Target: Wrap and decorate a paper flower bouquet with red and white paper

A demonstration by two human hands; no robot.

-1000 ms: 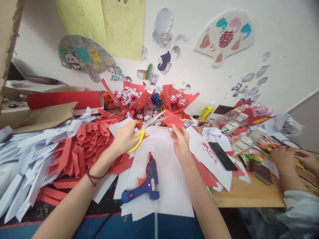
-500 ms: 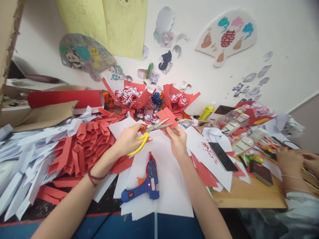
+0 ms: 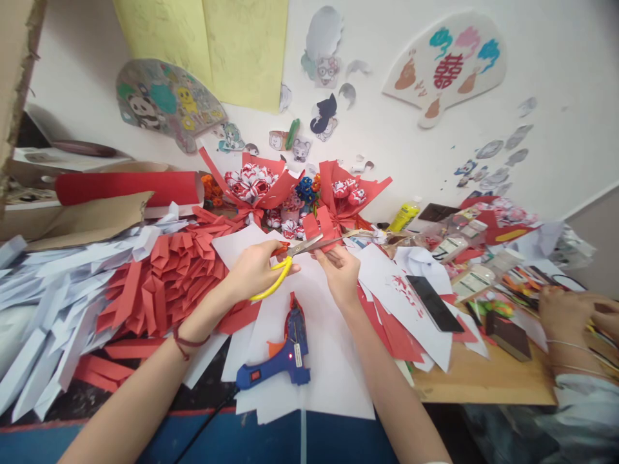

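Note:
My left hand (image 3: 254,270) is closed around the yellow-handled scissors (image 3: 279,281), whose blades are parted and point right. A small red-orange bit shows by the fingers; I cannot make out what it is. Pinched in my right hand (image 3: 341,274) is a piece of red paper (image 3: 327,224), held upright just beyond the blades. The blades cross in front of the paper, and a gap divides its upper part. Below both hands, a blue hot glue gun (image 3: 273,370) with a lit red light lies on white paper sheets (image 3: 338,380).
Folded red paper strips (image 3: 155,283) and white ones (image 3: 53,322) are heaped at left. Red-wrapped bouquets (image 3: 251,183) stand along the wall. To the right lie a phone (image 3: 434,303) and a yellow bottle (image 3: 404,215). Another person's hands (image 3: 565,316) are at the far right.
The scissor blades have shifted a little against the red paper, and a gap now shows between two upright parts of it. The view has tilted slightly.

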